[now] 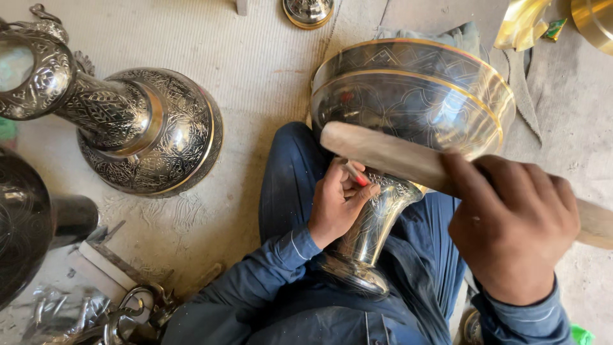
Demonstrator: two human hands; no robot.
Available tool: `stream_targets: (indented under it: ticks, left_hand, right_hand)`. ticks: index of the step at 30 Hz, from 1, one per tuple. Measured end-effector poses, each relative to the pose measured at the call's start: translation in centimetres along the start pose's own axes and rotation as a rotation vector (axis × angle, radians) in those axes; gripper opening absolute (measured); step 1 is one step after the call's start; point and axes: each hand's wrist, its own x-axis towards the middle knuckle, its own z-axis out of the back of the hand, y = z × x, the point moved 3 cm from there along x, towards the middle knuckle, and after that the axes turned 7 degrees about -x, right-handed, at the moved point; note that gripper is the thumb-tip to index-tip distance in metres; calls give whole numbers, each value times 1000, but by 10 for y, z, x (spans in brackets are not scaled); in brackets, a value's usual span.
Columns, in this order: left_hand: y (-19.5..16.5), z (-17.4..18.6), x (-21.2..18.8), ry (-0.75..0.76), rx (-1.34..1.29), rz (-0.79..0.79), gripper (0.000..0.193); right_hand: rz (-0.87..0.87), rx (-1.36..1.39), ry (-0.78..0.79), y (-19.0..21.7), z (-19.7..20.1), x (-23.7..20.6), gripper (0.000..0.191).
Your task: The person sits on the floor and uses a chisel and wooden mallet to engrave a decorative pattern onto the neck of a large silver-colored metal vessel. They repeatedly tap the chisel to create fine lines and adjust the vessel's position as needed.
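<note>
While it lies tilted across the person's lap, the engraved metal goblet vase fills the middle of the view, its wide gold-banded bowl just above the fingers of both hands and its narrow stem running down between them to a flared foot near the left wrist. Well off to the left of the fingers, a second engraved vessel lies on its side on the concrete floor, its long neck pointing to the left edge. Across the bowl's lower side rests a wooden mallet, its pale shaft passing under the right hand, whose fingers are wrapped tight round it. Below the mallet's free end, the left hand presses against the stem, fingers pinched together on a small chisel with a red tip that touches the metal just under the bowl. Both forearms wear blue sleeves. Smallest of all, loose metal scraps lie on the floor beyond the left elbow.
</note>
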Motion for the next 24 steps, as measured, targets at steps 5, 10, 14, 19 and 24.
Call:
stream_targets:
  ticks: [5, 10, 14, 19, 24]
  left_hand:
    - [-10, -12, 13, 171, 87, 4, 36]
    - [-22, -16, 17, 135, 222, -11, 43]
    - [-17, -18, 14, 70, 193, 8, 38]
    - [-10, -19, 9, 79, 212, -4, 33]
    - [-16, -18, 20, 178, 249, -1, 39]
  right_hand:
    - [-431, 360, 119, -15, -32, -46, 53]
    - [-453, 220, 135, -24, -50, -69, 54]
    - [-360, 154, 34, -30, -44, -66, 50]
    - [-145, 144, -42, -26, -13, -45, 41]
    - [-38, -122, 12, -27, 0, -30, 39]
